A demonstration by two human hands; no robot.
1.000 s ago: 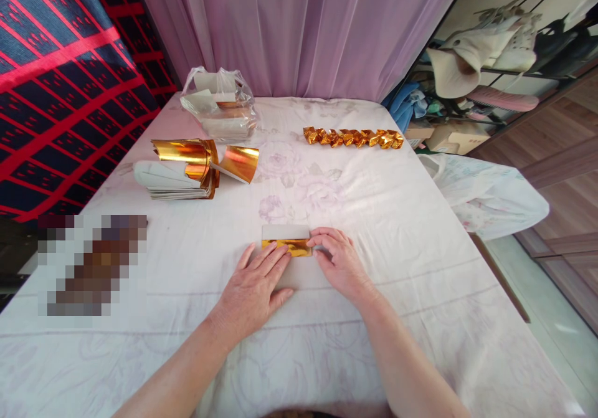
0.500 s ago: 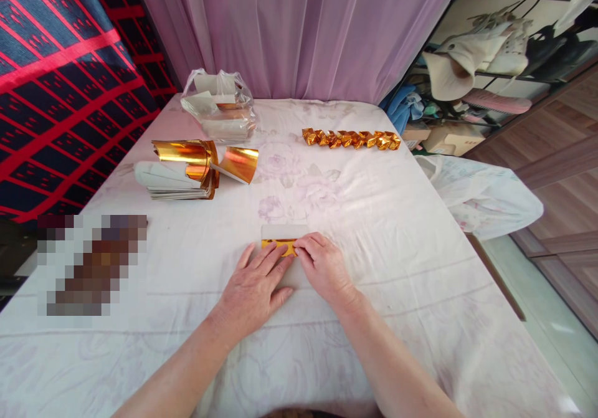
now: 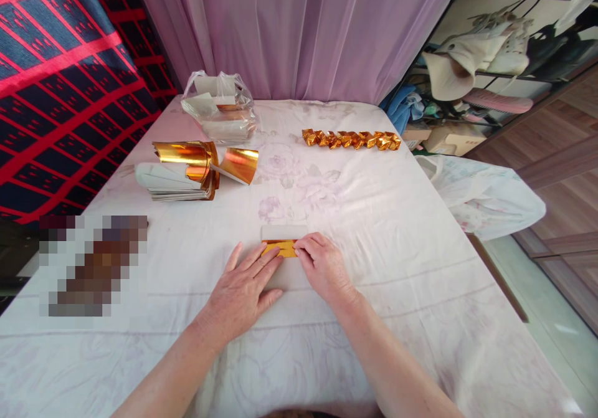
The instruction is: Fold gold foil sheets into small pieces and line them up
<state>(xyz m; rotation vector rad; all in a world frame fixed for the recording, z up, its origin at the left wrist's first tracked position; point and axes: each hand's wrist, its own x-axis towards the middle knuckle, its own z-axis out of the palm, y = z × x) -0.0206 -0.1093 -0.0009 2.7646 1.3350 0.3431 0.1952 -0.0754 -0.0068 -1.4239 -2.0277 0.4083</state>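
Observation:
A sheet of gold foil paper lies flat on the table in front of me, its near part folded over to show gold and its far strip showing the pale backing. My left hand rests with fingers stretched out, the fingertips touching the left part of the gold fold. At the right end of the fold, my right hand pinches the paper's edge between thumb and forefinger. Part of the sheet is hidden beneath the fingers.
A stack of gold foil paper sheets stands at the left, with a clear plastic bag of more paper behind it. A row of folded gold pieces lies at the back right. A blurred patch covers something at the left edge.
My left hand has slid a little to the left along the fold, uncovering more gold. My right hand keeps its pinch at the right end.

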